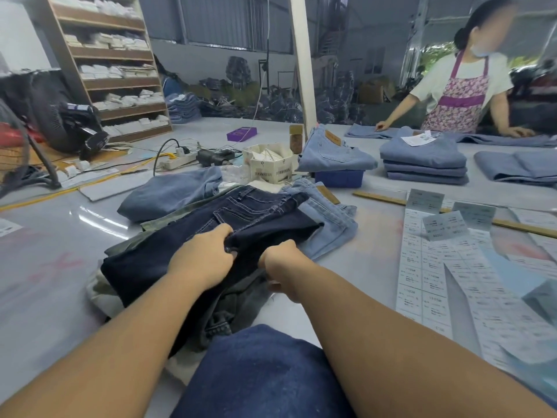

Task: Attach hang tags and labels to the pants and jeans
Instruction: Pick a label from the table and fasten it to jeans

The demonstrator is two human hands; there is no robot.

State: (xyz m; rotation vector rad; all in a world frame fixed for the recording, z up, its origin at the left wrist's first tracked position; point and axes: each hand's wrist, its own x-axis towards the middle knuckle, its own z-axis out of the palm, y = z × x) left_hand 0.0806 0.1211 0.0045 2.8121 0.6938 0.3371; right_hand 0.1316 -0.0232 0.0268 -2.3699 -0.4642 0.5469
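Dark navy jeans lie folded on top of a pile of pants in front of me. My left hand pinches a fold of this dark denim near the pile's middle. Close beside it, my right hand is closed on the same fabric at its near edge. Sheets of printed labels spread over the table at my right. A small white box of hang tags stands behind the pile.
Light blue jeans lie right of the pile, and a folded stack stands farther back. A power strip, a tagging gun and a wooden ruler lie nearby. A person in an apron stands at the far side.
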